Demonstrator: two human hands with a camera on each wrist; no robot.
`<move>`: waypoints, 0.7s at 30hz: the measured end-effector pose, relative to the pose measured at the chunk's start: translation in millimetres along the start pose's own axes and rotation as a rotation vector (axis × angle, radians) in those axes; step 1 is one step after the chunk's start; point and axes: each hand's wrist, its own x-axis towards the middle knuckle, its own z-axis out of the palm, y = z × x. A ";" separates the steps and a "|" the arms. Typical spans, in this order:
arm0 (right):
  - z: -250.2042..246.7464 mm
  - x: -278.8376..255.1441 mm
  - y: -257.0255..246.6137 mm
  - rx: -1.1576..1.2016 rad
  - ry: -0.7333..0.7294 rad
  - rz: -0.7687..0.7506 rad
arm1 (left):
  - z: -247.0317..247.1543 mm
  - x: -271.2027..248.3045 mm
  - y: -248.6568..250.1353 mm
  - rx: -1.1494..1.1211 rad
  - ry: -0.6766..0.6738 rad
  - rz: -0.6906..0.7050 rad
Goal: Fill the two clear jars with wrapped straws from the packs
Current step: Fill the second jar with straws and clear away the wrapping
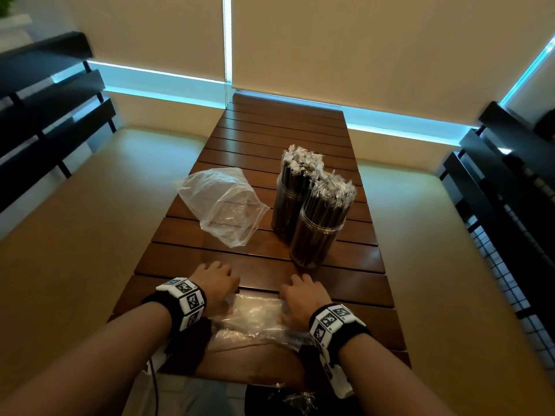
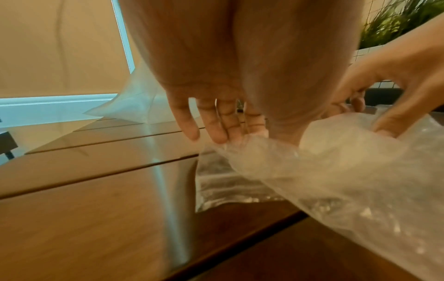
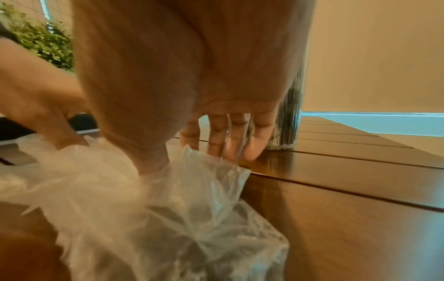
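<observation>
Two clear jars stand close together on the right of the slatted wooden table (image 1: 270, 130), the near jar (image 1: 315, 235) and the far jar (image 1: 288, 205). Both are packed with black wrapped straws (image 1: 330, 187) that stick out of the top. A flat clear plastic pack (image 1: 252, 316) lies across the table's near end. My left hand (image 1: 217, 282) rests on its left end with straight fingers (image 2: 216, 133) and the thumb pressing the plastic (image 2: 336, 171). My right hand (image 1: 300, 292) rests on the right end in the same way, its fingers (image 3: 228, 150) touching the wood beside the pack (image 3: 192, 209).
A second, crumpled clear bag (image 1: 222, 202) lies at mid-left of the table, also seen as the crumpled bag (image 2: 141, 106). The near jar (image 3: 288, 121) stands just beyond my right fingertips. Black slatted benches flank the table on the left (image 1: 45, 109) and right (image 1: 510, 181). A closed blind (image 1: 330, 40) hangs behind.
</observation>
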 end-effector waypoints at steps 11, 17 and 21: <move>-4.6 20.6 -29.5 0.411 -0.034 0.314 | -35.2 9.9 21.1 -0.438 0.176 -0.219; -10.0 28.9 -19.7 0.905 0.163 0.420 | -27.7 6.3 23.6 -0.952 0.227 -0.219; -9.2 26.1 -14.4 0.918 0.134 0.362 | -21.2 3.9 16.9 -1.192 0.132 -0.012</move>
